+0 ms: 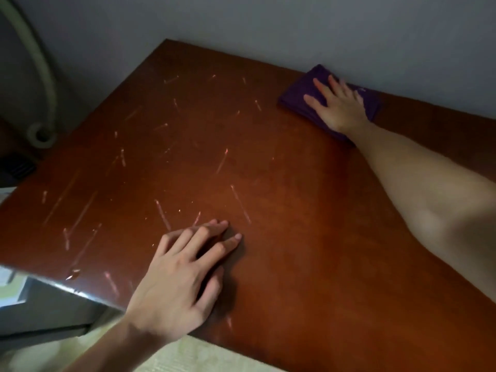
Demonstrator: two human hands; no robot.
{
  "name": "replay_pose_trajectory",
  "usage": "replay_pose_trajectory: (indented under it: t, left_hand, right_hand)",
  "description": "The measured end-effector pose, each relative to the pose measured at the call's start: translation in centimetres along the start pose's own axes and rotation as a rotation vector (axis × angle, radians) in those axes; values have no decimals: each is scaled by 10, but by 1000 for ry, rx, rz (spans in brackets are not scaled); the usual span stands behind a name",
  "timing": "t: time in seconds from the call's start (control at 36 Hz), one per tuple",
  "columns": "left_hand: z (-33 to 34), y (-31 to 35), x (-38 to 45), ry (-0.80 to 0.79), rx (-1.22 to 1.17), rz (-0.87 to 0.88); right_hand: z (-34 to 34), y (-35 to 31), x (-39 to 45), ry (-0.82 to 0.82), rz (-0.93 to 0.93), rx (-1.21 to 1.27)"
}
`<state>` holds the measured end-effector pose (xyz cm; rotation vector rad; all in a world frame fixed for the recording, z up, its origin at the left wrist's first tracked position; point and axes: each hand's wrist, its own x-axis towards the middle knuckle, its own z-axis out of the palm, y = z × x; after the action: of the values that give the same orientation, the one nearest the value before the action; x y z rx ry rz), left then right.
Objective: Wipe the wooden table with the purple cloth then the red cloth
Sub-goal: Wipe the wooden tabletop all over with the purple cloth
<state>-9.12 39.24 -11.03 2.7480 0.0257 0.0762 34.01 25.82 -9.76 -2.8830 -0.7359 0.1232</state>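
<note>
The wooden table (pixel 268 170) is reddish brown, with many pale scratches across its left half. A folded purple cloth (pixel 303 89) lies at the far edge, against the wall. My right hand (pixel 338 106) presses flat on the cloth with fingers spread, the arm stretched across the table. My left hand (pixel 182 277) rests palm down on the bare wood near the front left edge, fingers apart, holding nothing. The red cloth is out of view.
A grey wall (pixel 295 28) runs along the table's far side. A pale curved pipe (pixel 43 76) stands at the far left, beyond the table's left edge. A pale woven surface (pixel 188 355) shows below the front edge.
</note>
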Motion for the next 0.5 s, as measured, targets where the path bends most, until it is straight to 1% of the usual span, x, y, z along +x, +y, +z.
replay_pose_trajectory:
  t: [0.11, 0.28, 0.39, 0.5]
  left_hand:
    - [-1, 2, -1, 16, 1, -6]
    - [1, 2, -2, 115, -12, 10]
    - [-2, 2, -8, 218, -123, 67]
    - [-8, 1, -16, 324, -281, 65]
  right_hand:
    - [5, -17, -34, -27, 91, 7]
    - [20, -58, -115, -10, 119, -10]
    - [39, -101, -197, 31, 99, -37]
    - [52, -148, -290, 35, 63, -57]
